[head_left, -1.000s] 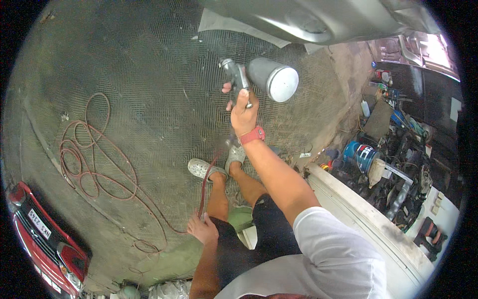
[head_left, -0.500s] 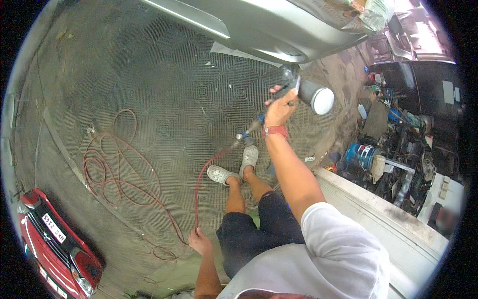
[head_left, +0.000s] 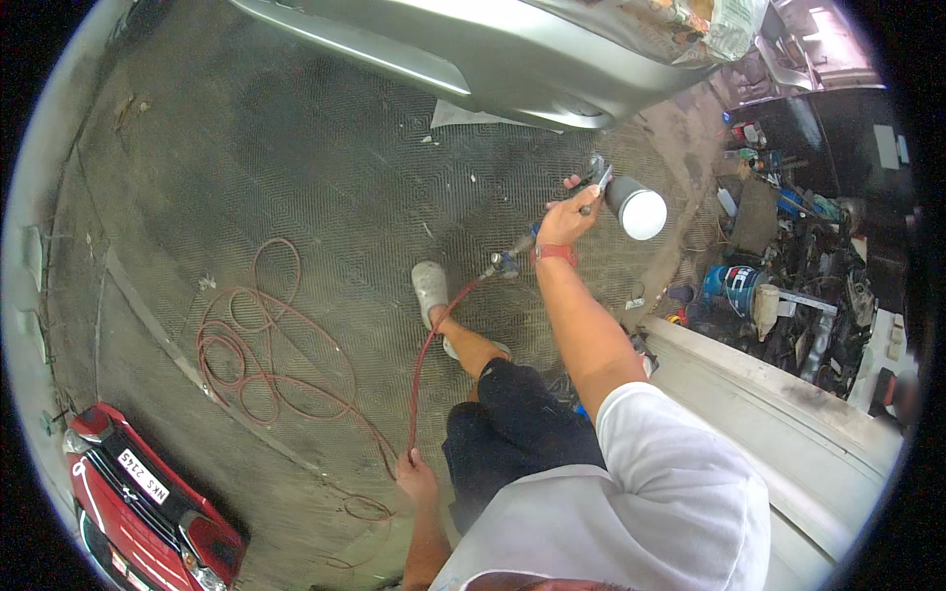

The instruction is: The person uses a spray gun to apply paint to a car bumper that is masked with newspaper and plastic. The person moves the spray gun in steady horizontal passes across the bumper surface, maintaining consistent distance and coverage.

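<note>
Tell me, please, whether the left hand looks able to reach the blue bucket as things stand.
Probably not: the left hand holds the red hose, and the dark shorts, right arm and white panel lie between it and the blue bucket.

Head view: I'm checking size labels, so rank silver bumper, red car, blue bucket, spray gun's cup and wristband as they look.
Silver bumper
Red car
Blue bucket and cup: too alike to rank, the cup being nearer the camera
Wristband
</note>
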{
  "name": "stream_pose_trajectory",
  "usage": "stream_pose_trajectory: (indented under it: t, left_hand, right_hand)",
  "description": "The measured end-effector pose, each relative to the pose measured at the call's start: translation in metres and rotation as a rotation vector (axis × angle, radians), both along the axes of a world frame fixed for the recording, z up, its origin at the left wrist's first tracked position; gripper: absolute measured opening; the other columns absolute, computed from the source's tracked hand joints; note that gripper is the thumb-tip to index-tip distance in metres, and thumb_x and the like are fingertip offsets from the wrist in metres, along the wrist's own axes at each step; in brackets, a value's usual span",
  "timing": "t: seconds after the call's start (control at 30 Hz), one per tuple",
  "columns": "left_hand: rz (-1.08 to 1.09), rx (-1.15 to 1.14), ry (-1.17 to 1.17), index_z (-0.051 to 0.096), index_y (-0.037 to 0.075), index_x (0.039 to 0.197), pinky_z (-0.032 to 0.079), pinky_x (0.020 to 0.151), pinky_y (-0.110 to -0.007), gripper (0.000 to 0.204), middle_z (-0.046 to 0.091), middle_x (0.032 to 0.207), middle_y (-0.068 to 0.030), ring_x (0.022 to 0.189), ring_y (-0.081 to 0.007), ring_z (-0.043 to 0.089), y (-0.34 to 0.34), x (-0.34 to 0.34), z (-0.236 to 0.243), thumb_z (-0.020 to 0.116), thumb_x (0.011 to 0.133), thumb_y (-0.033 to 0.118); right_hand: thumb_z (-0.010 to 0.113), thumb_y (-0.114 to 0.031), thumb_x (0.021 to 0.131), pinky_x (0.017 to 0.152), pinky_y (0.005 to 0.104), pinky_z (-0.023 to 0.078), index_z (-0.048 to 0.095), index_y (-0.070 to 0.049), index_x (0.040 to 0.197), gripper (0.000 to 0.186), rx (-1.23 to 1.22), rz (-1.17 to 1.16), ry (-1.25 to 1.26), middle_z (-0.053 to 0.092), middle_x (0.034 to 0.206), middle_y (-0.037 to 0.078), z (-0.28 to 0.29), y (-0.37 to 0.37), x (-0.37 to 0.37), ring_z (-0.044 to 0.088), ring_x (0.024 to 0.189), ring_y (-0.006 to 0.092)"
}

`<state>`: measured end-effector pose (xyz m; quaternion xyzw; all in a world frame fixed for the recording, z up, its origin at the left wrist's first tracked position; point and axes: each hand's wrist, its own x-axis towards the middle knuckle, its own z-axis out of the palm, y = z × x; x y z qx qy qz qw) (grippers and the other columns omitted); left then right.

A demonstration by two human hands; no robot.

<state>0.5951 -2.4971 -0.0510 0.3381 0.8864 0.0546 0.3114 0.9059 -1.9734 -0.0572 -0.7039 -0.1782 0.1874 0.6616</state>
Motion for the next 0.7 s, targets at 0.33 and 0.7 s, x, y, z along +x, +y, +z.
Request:
stream_pose_trajectory:
  t: [0.33, 0.7]
  left_hand:
    - [0.021, 0.016, -0.104, 0.073, -0.005, 0.13, 0.056, 0.094, -0.053, 0.044, 0.075, 0.115, -0.0262, 0.107, -0.0443, 0.072, 0.154, -0.061, -0.019, 0.062, 0.113, 0.034]
    - [-0.178, -0.081, -0.058, 0.077, -0.003, 0.127, 0.056, 0.092, -0.053, 0.039, 0.076, 0.114, -0.0264, 0.105, -0.045, 0.074, 0.184, -0.14, -0.027, 0.066, 0.111, 0.031]
  right_hand:
    - [0.03, -0.041, 0.123, 0.067, 0.0332, 0.05, 0.056, 0.001, 0.138, 0.052, 0.028, -0.22, 0.088, 0.069, 0.118, 0.01, -0.021, 0.033, -0.025, 0.058, 0.079, 0.0185]
    - [0.031, -0.078, 0.111, 0.059, 0.0311, 0.057, 0.063, 0.002, 0.133, 0.088, -0.027, 0.269, -0.137, 0.073, 0.111, 0.012, 0.01, 0.01, -0.078, 0.071, 0.089, 0.0188]
